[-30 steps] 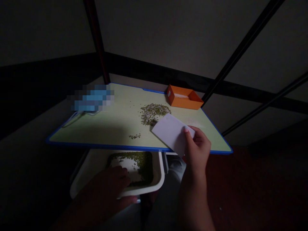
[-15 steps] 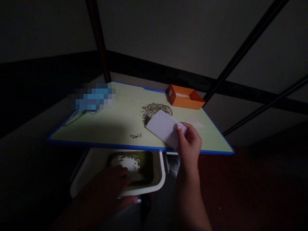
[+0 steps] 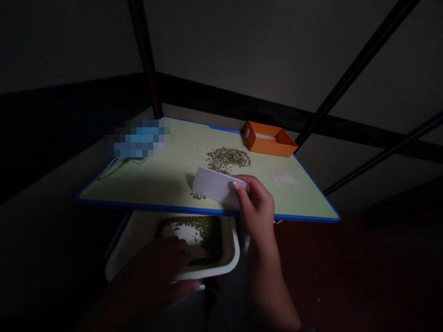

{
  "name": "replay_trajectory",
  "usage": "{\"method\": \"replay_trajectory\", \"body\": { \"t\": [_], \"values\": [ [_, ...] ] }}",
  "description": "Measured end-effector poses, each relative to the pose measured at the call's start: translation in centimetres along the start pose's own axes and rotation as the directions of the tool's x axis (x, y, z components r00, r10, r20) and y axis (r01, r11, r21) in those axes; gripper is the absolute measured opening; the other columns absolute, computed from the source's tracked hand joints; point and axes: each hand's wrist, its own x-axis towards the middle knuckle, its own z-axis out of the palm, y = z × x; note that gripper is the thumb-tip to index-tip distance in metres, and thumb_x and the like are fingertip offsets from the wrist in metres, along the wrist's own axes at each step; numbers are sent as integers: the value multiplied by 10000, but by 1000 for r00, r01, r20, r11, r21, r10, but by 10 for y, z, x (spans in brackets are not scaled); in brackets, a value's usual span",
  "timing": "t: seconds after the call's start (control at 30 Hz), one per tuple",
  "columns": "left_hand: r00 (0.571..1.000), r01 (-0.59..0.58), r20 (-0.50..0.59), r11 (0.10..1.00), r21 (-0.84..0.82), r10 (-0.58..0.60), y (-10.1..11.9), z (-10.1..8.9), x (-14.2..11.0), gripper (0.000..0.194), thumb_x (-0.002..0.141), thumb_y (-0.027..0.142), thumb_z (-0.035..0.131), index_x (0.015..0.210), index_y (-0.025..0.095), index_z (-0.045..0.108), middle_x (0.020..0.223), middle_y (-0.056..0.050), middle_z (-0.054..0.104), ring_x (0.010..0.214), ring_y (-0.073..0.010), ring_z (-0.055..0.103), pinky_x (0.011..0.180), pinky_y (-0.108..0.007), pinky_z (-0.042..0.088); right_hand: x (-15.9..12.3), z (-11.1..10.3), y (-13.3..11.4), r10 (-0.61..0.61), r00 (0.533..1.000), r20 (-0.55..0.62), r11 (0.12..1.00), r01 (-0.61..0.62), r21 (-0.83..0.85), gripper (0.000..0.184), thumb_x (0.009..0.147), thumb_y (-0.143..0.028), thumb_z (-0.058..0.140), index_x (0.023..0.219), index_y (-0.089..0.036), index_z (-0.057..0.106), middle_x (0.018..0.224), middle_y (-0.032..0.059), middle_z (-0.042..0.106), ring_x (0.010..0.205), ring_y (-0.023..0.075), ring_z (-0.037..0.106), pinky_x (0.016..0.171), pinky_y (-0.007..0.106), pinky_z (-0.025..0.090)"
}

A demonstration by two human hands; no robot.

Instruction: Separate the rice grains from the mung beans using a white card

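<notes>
My right hand [image 3: 258, 205] grips a flat white scraper [image 3: 214, 185] by its right end, thumb on top. The scraper is tilted low over the front part of the board, beside a few stray green beans [image 3: 198, 196]. Behind it lies a spread of small green beans mixed with white grains [image 3: 230, 157]. Below the board's front edge, my left hand [image 3: 166, 265] holds the near side of a white tray [image 3: 231, 263], fingers over the rim and thumb outside. Green beans [image 3: 213, 237] lie inside along the tray's far and right sides.
The pale tabletop [image 3: 155, 184] has a blue edge. An orange box [image 3: 272, 146] holding something white stands at its back right. A patch of white grains [image 3: 282, 175] lies nearer. A pixelated blue thing [image 3: 140, 140] sits at the left, with a cable. Walls stand behind.
My right hand has brought the scraper left and toward the front edge, tilting it steeper, over near the small stray beans. My left hand stays at the tray.
</notes>
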Motion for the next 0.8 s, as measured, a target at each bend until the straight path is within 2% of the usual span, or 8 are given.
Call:
{"method": "replay_trajectory", "body": {
  "t": [0.1,0.3,0.5,0.7,0.8],
  "values": [
    [1000,12,15,1000,-7,-12,1,1,-1,232,629,373,898,764,283,732,861,-4,747,799,-250,725,707,-372,612,-2,-1,-2,-6,1000,-4,1000,6,-4,112,909,-236,612,955,-235,714,952,14,767,899,167,693,797,292,525],
    [997,24,78,1000,-17,-23,0,-2,-1,210,680,348,870,821,251,748,943,-59,756,885,-284,719,761,-398,603,-5,-16,-6,4,992,-123,996,-16,-91,95,897,-272,638,926,-228,717,899,11,760,842,161,680,744,284,510],
    [988,48,147,998,-39,-41,-1,-2,1,190,716,339,839,853,243,750,956,-68,742,885,-293,708,761,-426,591,-5,-26,-10,102,984,-147,985,-121,-126,115,865,-309,649,866,-208,702,799,13,731,731,161,638,653,280,478],
    [978,68,201,996,-55,-56,1,-5,1,167,714,328,838,798,228,734,898,-55,724,845,-283,696,750,-424,578,-3,-28,-5,107,981,-161,981,-130,-147,125,858,-316,642,861,-203,697,765,6,712,702,154,614,633,275,456],
    [977,65,209,996,-56,-52,0,-5,1,170,727,326,830,833,232,737,919,-55,724,866,-286,695,765,-430,572,-3,-28,-5,101,979,-175,982,-127,-141,132,852,-323,649,850,-200,697,752,6,706,688,152,608,620,271,448]
  ]
}}
